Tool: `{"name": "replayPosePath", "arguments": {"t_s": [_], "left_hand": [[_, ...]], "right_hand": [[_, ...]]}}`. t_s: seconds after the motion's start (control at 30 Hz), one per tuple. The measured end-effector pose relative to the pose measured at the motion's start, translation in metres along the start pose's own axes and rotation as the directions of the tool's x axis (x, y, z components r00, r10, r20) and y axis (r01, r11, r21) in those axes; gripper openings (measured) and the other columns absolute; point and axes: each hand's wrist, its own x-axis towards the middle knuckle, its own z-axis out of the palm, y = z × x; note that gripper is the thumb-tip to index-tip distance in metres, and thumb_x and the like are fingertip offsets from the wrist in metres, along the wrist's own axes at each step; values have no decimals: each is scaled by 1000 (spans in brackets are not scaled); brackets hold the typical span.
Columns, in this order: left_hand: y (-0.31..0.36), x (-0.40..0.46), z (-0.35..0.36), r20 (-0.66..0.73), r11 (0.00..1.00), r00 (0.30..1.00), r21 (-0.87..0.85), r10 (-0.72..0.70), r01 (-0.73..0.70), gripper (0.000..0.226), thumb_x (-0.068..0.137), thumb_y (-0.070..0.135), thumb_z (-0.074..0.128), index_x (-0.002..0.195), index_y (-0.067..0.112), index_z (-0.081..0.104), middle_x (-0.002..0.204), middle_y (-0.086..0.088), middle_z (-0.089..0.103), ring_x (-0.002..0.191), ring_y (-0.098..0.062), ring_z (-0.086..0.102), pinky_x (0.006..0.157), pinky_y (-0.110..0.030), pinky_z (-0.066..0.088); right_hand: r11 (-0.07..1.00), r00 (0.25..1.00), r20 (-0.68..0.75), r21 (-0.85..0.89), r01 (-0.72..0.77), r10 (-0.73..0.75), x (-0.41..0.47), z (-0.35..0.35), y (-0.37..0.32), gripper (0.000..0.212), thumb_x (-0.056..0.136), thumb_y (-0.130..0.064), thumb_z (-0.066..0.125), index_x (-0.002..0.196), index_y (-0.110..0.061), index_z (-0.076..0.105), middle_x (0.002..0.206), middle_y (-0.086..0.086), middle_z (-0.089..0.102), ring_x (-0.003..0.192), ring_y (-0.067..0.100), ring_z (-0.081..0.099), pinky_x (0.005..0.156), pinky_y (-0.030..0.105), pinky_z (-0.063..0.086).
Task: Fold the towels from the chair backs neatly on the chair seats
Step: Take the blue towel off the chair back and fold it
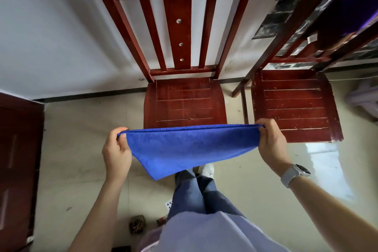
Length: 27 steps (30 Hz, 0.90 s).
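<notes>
Pale floor tiles (86, 149) ran under everything, glossy where window light fell at the right. Nearest the viewer, a person stood in blue trousers (196, 196) and a light top, one white shoe (206, 170) showing at the toes. A playing card (169, 204) lay on the tiles by the left leg.

Both arms were stretched forward. Left hand (117, 154) pinched one top corner of a blue towel (188, 147), thumb and curled fingers closed on the hem. Right hand (271, 145), with a grey watch (295, 174) on its wrist, gripped the opposite corner the same way. Towel hung taut between them in the air, top edge level, lower part drooping to a point at lower left. It was just in front of the middle chair seat (185, 102), not resting on it.

Beyond, that chair's slatted back (176, 26) stood against a white wall. Second red chair (294, 104) stood beside it at right, seat bare, with a purple towel (351, 2) draped over its back. Dark red furniture (18, 161) sat at the left edge.
</notes>
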Motion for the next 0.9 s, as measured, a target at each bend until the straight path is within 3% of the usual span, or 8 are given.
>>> {"name": "replayPosePath", "arguments": {"t_s": [0.13, 0.2, 0.3, 0.47, 0.57, 0.7, 0.8, 0.9], "left_hand": [[-20, 51, 26, 73, 998, 997, 63, -3, -2, 23, 90, -1, 42, 103, 0, 60, 97, -20, 65, 87, -35, 57, 76, -33, 39], [-29, 80, 44, 99, 996, 995, 91, 3, -12, 23, 90, 1, 43, 105, 1, 61, 99, -20, 66, 89, -36, 58, 76, -34, 39], [-41, 123, 77, 122, 992, 992, 120, 15, -30, 24, 89, 2, 44, 105, 2, 62, 104, -19, 66, 93, -36, 58, 78, -32, 39], [-57, 188, 127, 92, 988, 996, 153, 13, -27, 27, 89, 4, 44, 108, 4, 63, 106, -21, 64, 97, -37, 56, 79, -33, 40], [-64, 216, 150, 79, 981, 994, 170, 77, -90, 25, 87, 3, 49, 106, 2, 65, 107, -25, 61, 100, -38, 54, 84, -31, 36], [-71, 227, 166, 95, 966, 979, 166, 183, -197, 21, 85, 0, 53, 100, -1, 67, 100, -25, 64, 93, -38, 56, 78, -27, 34], [-78, 227, 161, 126, 958, 967, 159, 220, -239, 20, 84, 0, 54, 99, 0, 67, 99, -24, 64, 90, -37, 58, 77, -27, 37], [-86, 219, 151, 194, 933, 945, 199, 264, -301, 19, 84, 3, 54, 100, 3, 66, 97, -20, 62, 83, -37, 60, 74, -37, 45]], "right_hand": [[995, 992, 78, 5, -103, 102, 40, 33, 8, 19, 92, -13, 36, 99, -17, 54, 95, -4, 54, 80, 29, 57, 66, 42, 52], [993, 989, 84, -12, -120, 121, 67, 51, 11, 18, 92, -8, 40, 101, -13, 55, 100, 3, 58, 86, 34, 58, 70, 49, 52], [992, 996, 43, -103, -74, 79, 111, 79, 17, 19, 90, -3, 45, 101, -5, 60, 102, 15, 64, 90, 37, 59, 77, 43, 47], [979, 996, 66, -197, -51, 66, 180, 124, 35, 23, 89, -3, 47, 105, -2, 63, 106, 19, 64, 96, 37, 59, 79, 35, 42], [973, 999, 43, -230, -21, 31, 205, 144, 46, 23, 89, -3, 48, 104, -2, 65, 104, 19, 61, 96, 35, 57, 77, 29, 39], [966, 1000, 26, -258, -8, 15, 219, 159, 61, 25, 90, -4, 47, 108, -3, 65, 105, 19, 57, 98, 35, 55, 76, 30, 41], [957, 998, 17, -282, 62, -60, 217, 160, 61, 26, 90, -4, 47, 110, -3, 64, 102, 20, 58, 94, 38, 56, 71, 38, 47], [891, 976, 51, -399, 214, -211, 210, 156, 61, 27, 87, -1, 50, 109, -6, 64, 94, 18, 62, 83, 38, 60, 63, 42, 50]]}}
